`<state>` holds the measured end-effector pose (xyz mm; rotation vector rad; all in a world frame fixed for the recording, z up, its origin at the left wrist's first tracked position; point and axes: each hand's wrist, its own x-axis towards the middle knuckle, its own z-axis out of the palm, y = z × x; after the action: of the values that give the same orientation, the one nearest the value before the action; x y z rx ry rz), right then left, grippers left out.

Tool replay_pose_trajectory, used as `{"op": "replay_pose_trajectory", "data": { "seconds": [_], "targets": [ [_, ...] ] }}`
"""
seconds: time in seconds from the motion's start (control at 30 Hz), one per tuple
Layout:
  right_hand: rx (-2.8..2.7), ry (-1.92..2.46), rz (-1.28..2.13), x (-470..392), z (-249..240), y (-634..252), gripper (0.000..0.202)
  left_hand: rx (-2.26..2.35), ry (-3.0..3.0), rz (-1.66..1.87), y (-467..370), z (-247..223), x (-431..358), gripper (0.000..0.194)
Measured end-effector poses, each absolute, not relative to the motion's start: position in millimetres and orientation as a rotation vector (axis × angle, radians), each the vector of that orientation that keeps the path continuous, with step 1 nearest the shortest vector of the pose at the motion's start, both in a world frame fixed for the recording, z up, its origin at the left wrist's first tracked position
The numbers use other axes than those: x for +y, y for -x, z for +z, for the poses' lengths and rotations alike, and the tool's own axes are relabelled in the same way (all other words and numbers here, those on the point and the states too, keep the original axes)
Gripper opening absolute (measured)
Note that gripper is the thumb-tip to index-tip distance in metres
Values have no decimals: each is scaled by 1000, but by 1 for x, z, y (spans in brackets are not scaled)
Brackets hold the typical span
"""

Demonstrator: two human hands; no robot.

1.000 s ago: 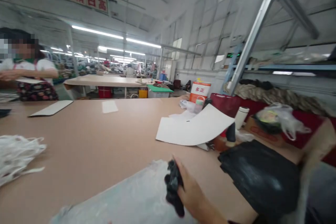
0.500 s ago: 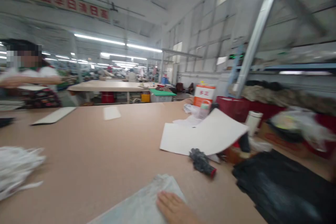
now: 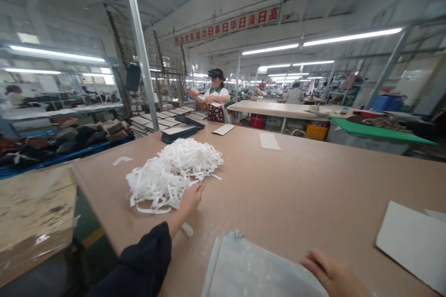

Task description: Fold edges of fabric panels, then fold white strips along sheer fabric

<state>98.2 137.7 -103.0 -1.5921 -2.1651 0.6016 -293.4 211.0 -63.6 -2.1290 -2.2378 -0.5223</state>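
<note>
My left hand (image 3: pixel 191 198) reaches to the near right edge of a loose pile of white fabric strips (image 3: pixel 174 167). Its fingers are bent together, and what they hold, if anything, is hidden. A short white scrap (image 3: pixel 187 229) lies beside that wrist. In front of me is a folded pale blue-grey sheet (image 3: pixel 258 269), wrinkled at its far corner, its near part cut off by the frame. By its right edge is my right hand (image 3: pixel 331 273), slightly blurred, its fingers loosely bent with a gap at the thumb; I see nothing in it.
On the brown table (image 3: pixel 299 185) lie a white board (image 3: pixel 414 246) at right, a small white panel (image 3: pixel 269 141), and a dark-edged panel (image 3: pixel 223 129). A dark stack (image 3: pixel 179 132) sits at the far left edge. Another person (image 3: pixel 215 97) stands behind the table.
My view has swung left, bringing the whole strip pile and my left hand into sight. My right hand has gone from lying flat on the sheet to its right edge.
</note>
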Motion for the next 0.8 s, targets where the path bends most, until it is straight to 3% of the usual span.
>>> {"op": "replay_pose_trajectory", "data": {
  "seconds": [0.1, 0.27, 0.4, 0.57, 0.73, 0.8],
  "targets": [
    [-2205, 1605, 593, 154, -91, -40, 42, -2246, 2013, -497, 319, -64, 240, 34],
    [-2306, 1536, 726, 154, -101, 13, 46, -2298, 1935, -352, 343, -68, 260, 61],
    [-2363, 1481, 834, 145, -107, 21, 38, -2385, 1977, -232, 334, -68, 267, 34],
    [-2043, 1417, 1043, 155, -108, 7, 26, -2172, 2266, -201, 281, -61, 232, 19],
    [-1509, 1359, 1280, 191, -96, 19, 54, -1811, 2605, -183, 233, -52, 142, 13],
    [-1410, 1343, 1266, 209, -90, 37, 66, -1570, 2766, -169, 225, -48, 113, 26]
  ]
}}
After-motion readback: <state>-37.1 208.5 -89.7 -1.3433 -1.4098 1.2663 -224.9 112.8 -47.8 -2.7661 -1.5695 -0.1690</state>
